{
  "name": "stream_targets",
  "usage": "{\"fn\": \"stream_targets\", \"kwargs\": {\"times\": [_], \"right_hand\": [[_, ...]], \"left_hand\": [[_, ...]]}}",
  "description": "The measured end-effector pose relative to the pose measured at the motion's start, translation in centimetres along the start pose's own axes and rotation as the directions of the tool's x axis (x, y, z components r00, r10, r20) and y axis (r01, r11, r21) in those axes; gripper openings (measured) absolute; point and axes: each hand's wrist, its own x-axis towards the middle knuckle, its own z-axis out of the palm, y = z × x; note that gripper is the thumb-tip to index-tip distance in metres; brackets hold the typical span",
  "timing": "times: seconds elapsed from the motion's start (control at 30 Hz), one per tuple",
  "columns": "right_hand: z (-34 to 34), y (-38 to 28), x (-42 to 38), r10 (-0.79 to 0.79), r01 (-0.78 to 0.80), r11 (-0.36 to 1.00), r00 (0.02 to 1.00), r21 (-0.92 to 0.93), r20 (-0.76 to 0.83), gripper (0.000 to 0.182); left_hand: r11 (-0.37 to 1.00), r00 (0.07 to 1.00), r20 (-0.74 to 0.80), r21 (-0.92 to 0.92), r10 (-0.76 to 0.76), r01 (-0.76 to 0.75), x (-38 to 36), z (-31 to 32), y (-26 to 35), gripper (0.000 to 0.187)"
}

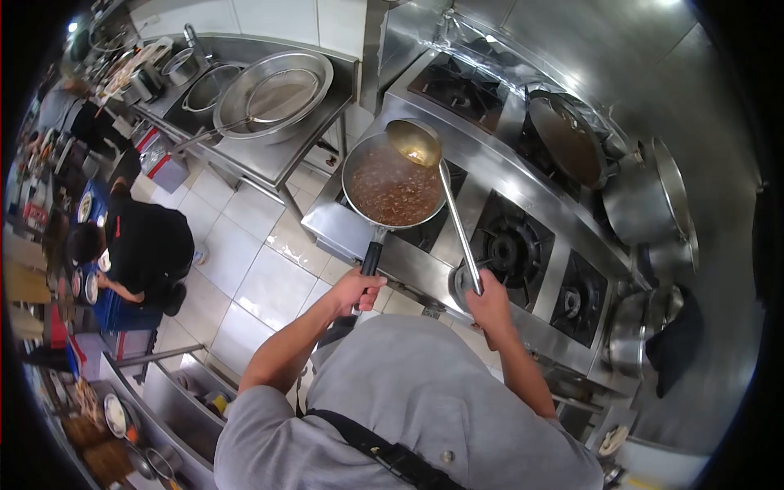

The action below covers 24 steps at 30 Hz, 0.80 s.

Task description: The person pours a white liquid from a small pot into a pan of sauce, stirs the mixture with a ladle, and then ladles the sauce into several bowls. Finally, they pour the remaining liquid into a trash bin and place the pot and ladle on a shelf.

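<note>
A frying pan sits on a front burner of the steel stove, filled with bubbling reddish-brown sauce. My left hand is closed around its black handle, which points toward me. In my right hand is the long metal handle of a ladle. The ladle's large bowl, with golden liquid in it, is tilted over the far right side of the pan and overlaps its rim in this view.
Bare burners lie right of the pan. A dark wok and big pots line the stove's back and right. Left, a steel table holds a wide basin with a strainer. A person in black bends over at far left.
</note>
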Motion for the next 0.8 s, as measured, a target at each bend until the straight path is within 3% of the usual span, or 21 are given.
{"fn": "stream_targets", "kwargs": {"times": [0.13, 0.33, 0.4, 0.47, 0.73, 0.8], "right_hand": [[-2.8, 1.0, 1.1, -0.165, 0.166, 0.986, 0.985, -0.017, 0.052, 0.018], [-4.5, 1.7, 4.1, -0.342, 0.393, 0.907, 0.897, -0.153, 0.279, 0.020], [-4.5, 0.9, 5.1, -0.442, 0.508, 0.845, 0.838, -0.164, 0.321, 0.021], [-4.1, -0.3, 6.0, -0.596, 0.684, 0.700, 0.717, -0.204, 0.361, 0.023], [-0.4, -9.3, 5.4, -0.715, 0.914, 0.352, 0.401, -0.201, 0.573, 0.023], [0.7, -11.3, 4.0, -0.700, 0.922, 0.349, 0.377, -0.170, 0.607, 0.021]], "left_hand": [[0.995, 0.995, -0.068, -0.052, 0.078, -0.082, -1.9, 1.2, -4.1, 0.025], [0.962, 0.941, -0.287, -0.151, 0.177, -0.227, -7.2, 5.0, -9.0, 0.028], [0.938, 0.918, -0.345, -0.207, 0.195, -0.277, -9.1, 6.0, -10.2, 0.027], [0.919, 0.890, -0.403, -0.227, 0.213, -0.323, -11.3, 6.8, -11.6, 0.025], [0.811, 0.755, -0.602, -0.286, 0.262, -0.510, -17.4, 7.4, -18.7, 0.025], [0.784, 0.704, -0.656, -0.274, 0.272, -0.558, -18.9, 7.2, -20.0, 0.025]]}}
